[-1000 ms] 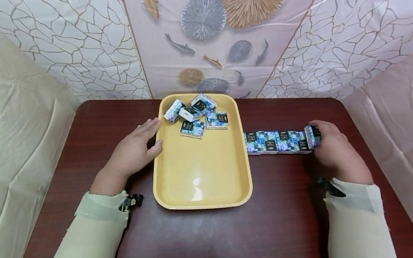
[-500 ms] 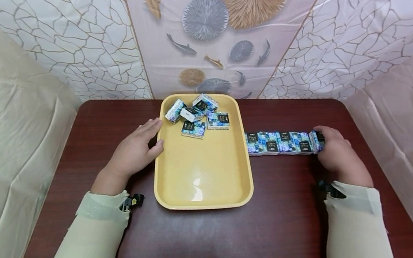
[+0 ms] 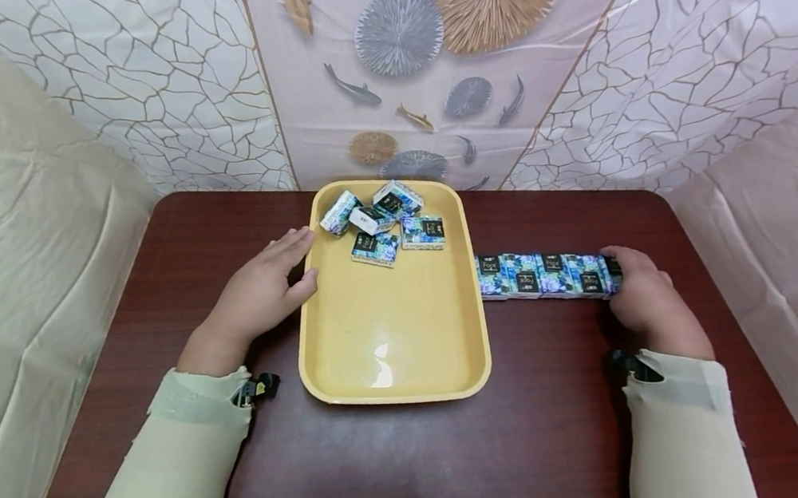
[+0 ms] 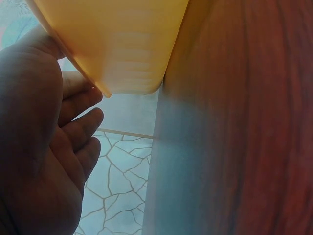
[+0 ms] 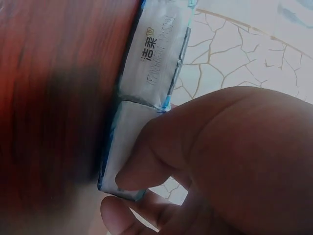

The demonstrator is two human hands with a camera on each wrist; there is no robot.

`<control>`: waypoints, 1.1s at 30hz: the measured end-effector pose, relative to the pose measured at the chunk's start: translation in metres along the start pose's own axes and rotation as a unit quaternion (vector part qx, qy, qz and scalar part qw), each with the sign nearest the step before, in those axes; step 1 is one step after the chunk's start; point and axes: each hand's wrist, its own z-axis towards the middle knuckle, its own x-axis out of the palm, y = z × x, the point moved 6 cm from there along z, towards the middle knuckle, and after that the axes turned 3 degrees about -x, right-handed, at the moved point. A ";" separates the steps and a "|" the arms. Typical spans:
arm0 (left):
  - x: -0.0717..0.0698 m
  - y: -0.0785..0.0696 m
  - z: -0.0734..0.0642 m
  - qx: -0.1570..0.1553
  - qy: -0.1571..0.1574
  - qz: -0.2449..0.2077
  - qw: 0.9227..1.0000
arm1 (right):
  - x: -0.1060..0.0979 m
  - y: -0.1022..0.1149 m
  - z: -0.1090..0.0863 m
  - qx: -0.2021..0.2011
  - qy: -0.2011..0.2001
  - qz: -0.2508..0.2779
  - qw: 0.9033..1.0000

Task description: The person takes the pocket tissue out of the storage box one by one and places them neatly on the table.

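My left hand point(image 3: 252, 299) rests against the left rim of a yellow tray point(image 3: 392, 330) in the head view, fingers extended. The left wrist view shows its fingertips point(image 4: 90, 95) at the rim. With thumb and fingers, my right hand point(image 3: 656, 300) grips a small blue floral tissue pack point(image 3: 613, 270) at the right end of a row. The right wrist view shows the thumb on the pack's pale side point(image 5: 132, 129), its end meeting the neighbouring tissue pack point(image 5: 151, 54). Part of the held pack is hidden by the hand.
Several tissue packs point(image 3: 375, 249) lie loosely at the tray's far end, some overlapping. The row of packs point(image 3: 553, 274) runs from the tray's right rim across the dark red table point(image 3: 420, 471). A patterned cloth backdrop point(image 3: 203, 83) stands behind the table.
My right hand first moved slightly right and lowered the tilted pack to the row's right end, then moved slightly left, closing it against its neighbour. My left hand stays at the rim.
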 end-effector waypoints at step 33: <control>0.000 0.000 0.000 -0.002 0.005 0.000 1.000 | 0.002 0.005 -0.004 -0.005 0.016 0.002 1.000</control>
